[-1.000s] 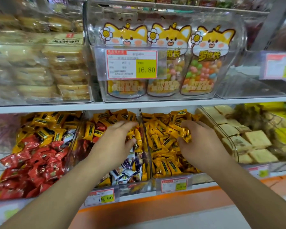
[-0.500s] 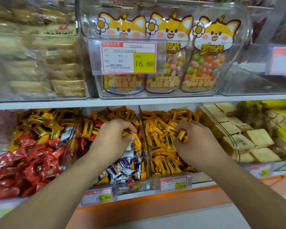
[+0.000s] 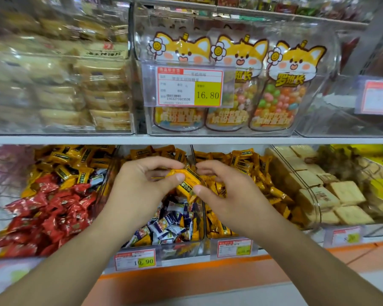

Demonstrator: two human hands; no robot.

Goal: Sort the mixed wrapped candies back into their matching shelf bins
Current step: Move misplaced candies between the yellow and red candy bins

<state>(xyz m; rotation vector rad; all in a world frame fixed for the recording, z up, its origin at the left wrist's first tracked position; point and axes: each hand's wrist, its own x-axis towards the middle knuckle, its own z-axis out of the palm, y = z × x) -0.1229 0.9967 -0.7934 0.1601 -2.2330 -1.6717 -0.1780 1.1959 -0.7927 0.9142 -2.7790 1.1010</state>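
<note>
Both hands are meeting over the divider between the middle bin and the yellow bin. Left hand is pinching yellow candies, thumb on top; right hand is curling onto the same bunch from the right. Long axis is running down-right, toward the yellow bin, so the right hand is nearer for the drop.

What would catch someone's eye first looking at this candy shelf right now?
Probably the two hands meeting mid-frame: the left hand and right hand both pinch yellow wrapped candies above the middle bins. Next, the cartoon fox candy jars on the upper shelf, behind the 16.80 price tag.
</note>
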